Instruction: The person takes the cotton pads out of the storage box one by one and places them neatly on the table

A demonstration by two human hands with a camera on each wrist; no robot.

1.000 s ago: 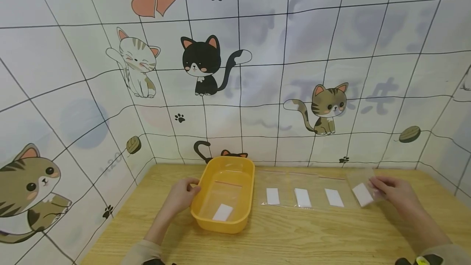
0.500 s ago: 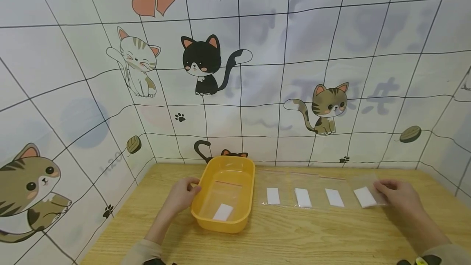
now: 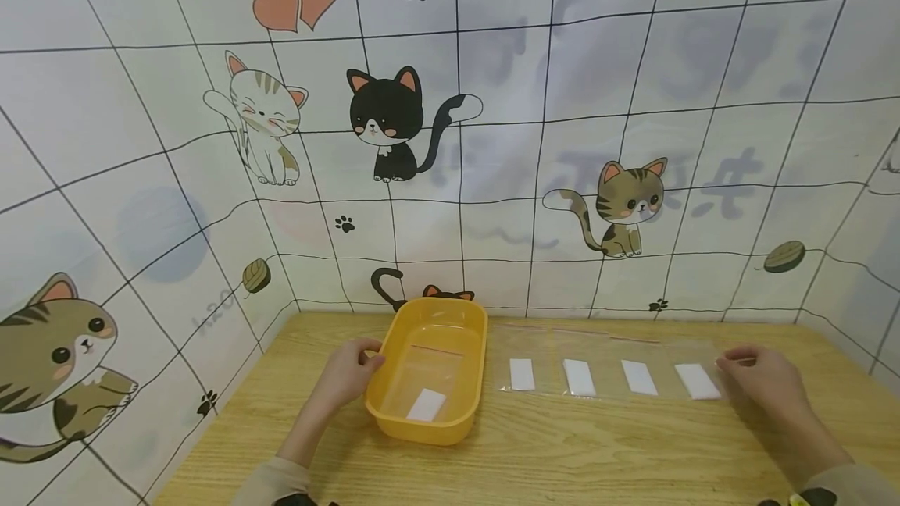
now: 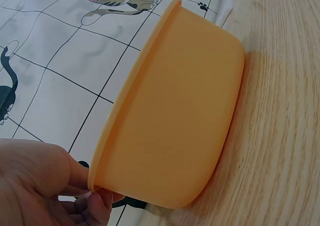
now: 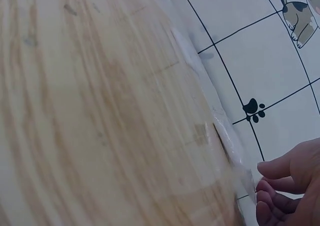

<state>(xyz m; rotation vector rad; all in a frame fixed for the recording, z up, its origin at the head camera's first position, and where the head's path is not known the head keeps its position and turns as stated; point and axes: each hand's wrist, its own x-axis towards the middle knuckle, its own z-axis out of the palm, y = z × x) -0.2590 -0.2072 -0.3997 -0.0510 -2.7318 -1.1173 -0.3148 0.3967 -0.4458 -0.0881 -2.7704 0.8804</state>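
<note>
My left hand (image 3: 348, 372) pinches the left rim of a yellow plastic basin (image 4: 170, 110), thumb outside in the left wrist view. Inside the basin lies a clear zip bag (image 3: 437, 369) with a white rectangular piece (image 3: 426, 405) in it. At the right end of a row of similar flat bags, my right hand (image 3: 762, 373) is beside the last zip bag (image 3: 698, 381), which also has a white piece inside. Its fingers are loosely bent, with the thumb apart from them in the right wrist view; clear film (image 5: 227, 136) reaches close to the fingertips.
Between basin and right hand, more clear zip bags with white pieces (image 3: 522, 375) lie side by side on the wooden table (image 3: 562, 459). A wall cover with cat prints (image 3: 506, 178) rises behind the table's back edge.
My right hand has lowered the last zip bag from a tilted position to flat at the row's end and let go of it. The left hand and basin have stayed put.
</note>
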